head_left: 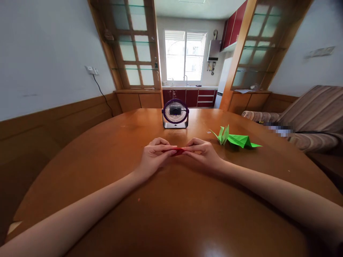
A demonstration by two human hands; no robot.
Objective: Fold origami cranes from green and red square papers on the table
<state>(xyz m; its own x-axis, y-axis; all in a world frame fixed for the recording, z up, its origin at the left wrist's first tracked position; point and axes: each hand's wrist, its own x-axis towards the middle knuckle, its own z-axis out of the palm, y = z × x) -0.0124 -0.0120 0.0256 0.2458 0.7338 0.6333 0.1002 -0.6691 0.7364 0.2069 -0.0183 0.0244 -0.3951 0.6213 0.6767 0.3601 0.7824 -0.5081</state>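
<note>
Between my two hands is a small piece of folded red paper (178,152), held just above the wooden table (171,200). My left hand (155,155) pinches its left end between thumb and fingers. At the other end, my right hand (201,152) grips it the same way. The fingertips hide much of the paper, so its full folded shape cannot be made out. To the right of my right hand lies folded green origami (241,140), with upright pointed parts on its left and a long pleated tail.
A small round desk fan (175,112) on a metal stand is beyond my hands. A striped armchair (316,114) stands right of the table. Wooden shelves (136,46) and a kitchen window (185,55) are at the back. A black cord (102,93) hangs from a left wall socket.
</note>
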